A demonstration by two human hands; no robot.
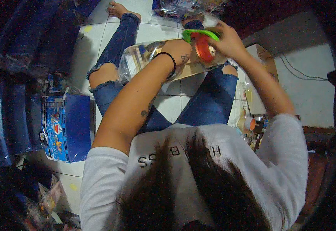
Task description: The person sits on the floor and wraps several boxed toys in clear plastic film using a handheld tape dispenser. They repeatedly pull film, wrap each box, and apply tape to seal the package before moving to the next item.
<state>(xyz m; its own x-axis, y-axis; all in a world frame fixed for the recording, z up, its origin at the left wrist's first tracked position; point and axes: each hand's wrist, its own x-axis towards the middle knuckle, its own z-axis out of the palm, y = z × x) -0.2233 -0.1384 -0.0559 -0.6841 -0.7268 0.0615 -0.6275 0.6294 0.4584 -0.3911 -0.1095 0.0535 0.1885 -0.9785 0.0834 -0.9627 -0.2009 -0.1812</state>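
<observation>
A flat package in clear plastic wrap [131,65] lies across my thighs, with pale tan and dark parts showing through the film. Over its middle my left hand [181,53] rests with the fingers curled closed; what they pinch is hidden. My right hand [226,41] grips a green tape dispenser [203,33] by its far right end. A red-orange roll of tape [205,48] sits in the dispenser, just above the package's right part. The two hands are close together, the roll between them.
Left of my leg stands a blue printed box [65,129]. Plastic-wrapped goods [189,8] lie on the white tiled floor [168,106] beyond my feet. More plastic packets [50,202] are at the lower left. A small orange-topped container [249,124] stands at the right.
</observation>
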